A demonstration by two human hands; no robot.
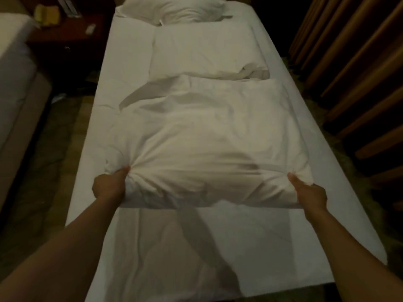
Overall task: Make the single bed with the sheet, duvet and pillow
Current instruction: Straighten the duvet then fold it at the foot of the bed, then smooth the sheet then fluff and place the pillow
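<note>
While sheet point(218, 247) already lies over mattress, smooth along far and right edges, faintly creased at near end: first step judged done. Duvet point(202, 131) bunched in folded heap across middle of bed, nowhere near spread; far portion lying as flatter fold toward head end. Left hand point(110, 185) clamped on near-left corner of heap, thumb on top, fabric gathered into tight puckers; right hand point(309, 191) gripping near-right corner likewise, thumb pressed into cloth. Both hands well apart, at near edge of duvet. Pillow point(174, 8) at far head end, rumpled and slightly askew, probably wanting a final straighten. Remaining, by judgement: drawing duvet open toward near end, squaring sides, smoothing, setting pillow. Roughly a third through.
</note>
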